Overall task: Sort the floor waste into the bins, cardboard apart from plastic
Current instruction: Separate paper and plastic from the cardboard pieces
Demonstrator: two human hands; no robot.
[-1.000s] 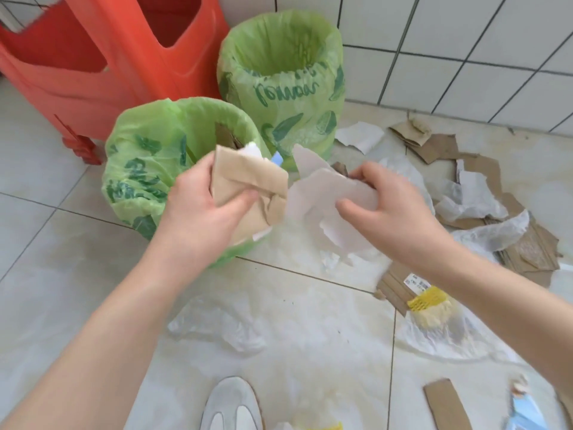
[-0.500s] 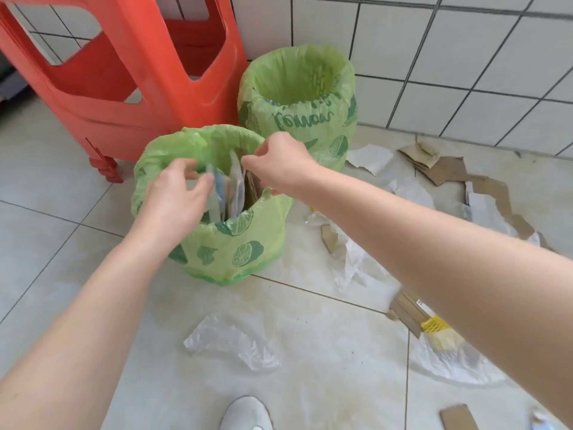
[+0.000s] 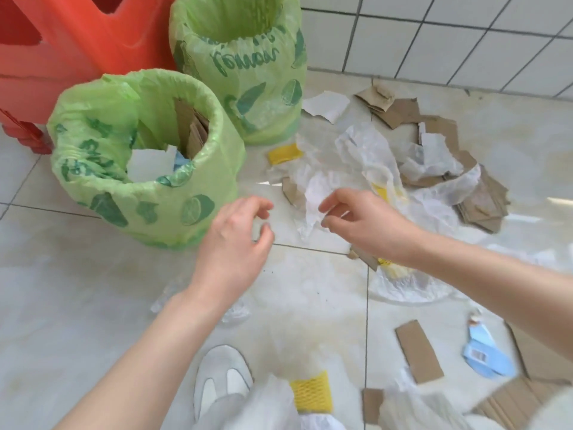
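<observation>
Both hands, left (image 3: 235, 240) and right (image 3: 359, 225), hover loosely curled and empty. Film (image 3: 328, 193) overlaps cardboard (image 3: 290, 189); one grab could mix them in the bin (image 3: 217, 144).

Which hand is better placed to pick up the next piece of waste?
Right, likely. The right hand hangs empty just over the crumpled plastic; the left hand, also empty, is over bare floor.

The near bin (image 3: 148, 193), holding cardboard (image 3: 190, 131), stands left; the far bin (image 3: 242, 72) behind it; scattered cardboard pieces (image 3: 465, 169) and plastic (image 3: 356, 169) lie right.
</observation>
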